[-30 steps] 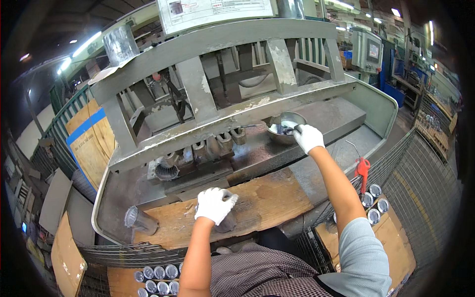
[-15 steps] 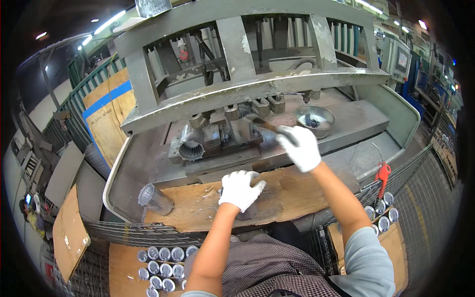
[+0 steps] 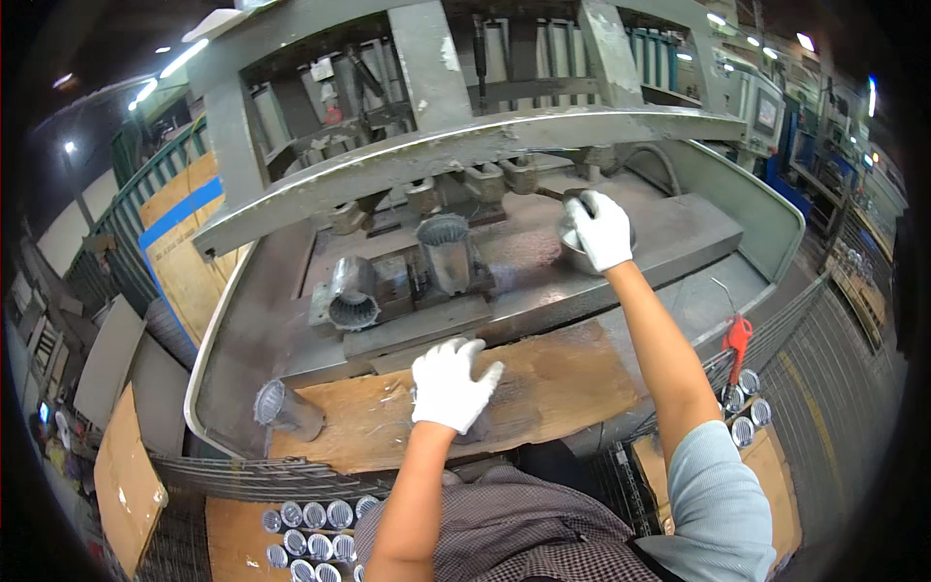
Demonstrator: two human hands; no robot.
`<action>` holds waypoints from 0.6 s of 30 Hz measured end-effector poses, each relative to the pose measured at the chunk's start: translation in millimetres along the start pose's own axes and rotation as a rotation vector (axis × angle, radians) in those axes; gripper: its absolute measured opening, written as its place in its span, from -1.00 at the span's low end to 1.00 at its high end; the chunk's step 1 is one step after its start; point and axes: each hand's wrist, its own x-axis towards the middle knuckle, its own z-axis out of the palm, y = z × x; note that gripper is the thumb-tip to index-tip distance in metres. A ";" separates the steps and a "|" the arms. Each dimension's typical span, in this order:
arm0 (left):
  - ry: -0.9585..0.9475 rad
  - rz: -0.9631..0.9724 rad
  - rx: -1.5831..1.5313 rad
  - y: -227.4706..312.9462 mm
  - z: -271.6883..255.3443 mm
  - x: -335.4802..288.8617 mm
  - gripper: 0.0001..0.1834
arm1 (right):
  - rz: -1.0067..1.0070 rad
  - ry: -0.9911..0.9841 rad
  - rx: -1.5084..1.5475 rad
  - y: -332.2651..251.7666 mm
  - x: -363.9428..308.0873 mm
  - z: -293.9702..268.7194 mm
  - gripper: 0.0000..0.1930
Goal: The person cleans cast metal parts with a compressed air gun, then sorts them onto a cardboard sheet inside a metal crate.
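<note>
My right hand [image 3: 599,230], in a white glove, is closed round a dark-handled brush [image 3: 551,194] over a metal bowl [image 3: 574,256]; the brush's working end is hidden. My left hand [image 3: 454,386], also gloved, hovers or rests over the wooden board [image 3: 553,378] with its thumb spread from the fingers. A dark grey cylindrical part [image 3: 477,427] shows partly beneath its palm. Ahead, a grey ribbed metal cylinder [image 3: 447,254] stands upright in a fixture [image 3: 398,291]. Beside it another ribbed cylinder [image 3: 353,293] lies with its open end toward me.
A third grey cylinder [image 3: 288,409] leans at the board's left end. The machine's heavy frame [image 3: 465,145] spans above the fixture. A red air gun [image 3: 739,335] hangs at the right on wire mesh. Several finished-looking cylinders [image 3: 315,514] stand on cardboard at lower left.
My right hand has moved the brush from the fixture to the bowl at the right. The upright cylinder is now uncovered. My left hand stays near the same place, and the view has shifted.
</note>
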 end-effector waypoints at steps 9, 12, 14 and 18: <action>0.401 -0.181 -0.014 -25.3 -21.1 -67.1 -0.32 | 0.135 -0.137 -0.250 84.6 -38.3 -34.8 -0.73; -0.008 -0.608 -0.609 -32.2 1.4 -87.7 -0.36 | 0.186 -0.239 -0.359 114.0 -50.4 -34.8 -0.59; 0.006 -0.548 -0.345 -32.1 1.3 -87.2 -0.48 | 0.246 -0.234 -0.462 111.3 -63.1 -40.2 -0.45; 0.048 -0.053 0.029 6.3 -25.3 -90.7 -0.59 | 0.290 -0.027 -0.356 113.8 -88.6 -53.7 -0.21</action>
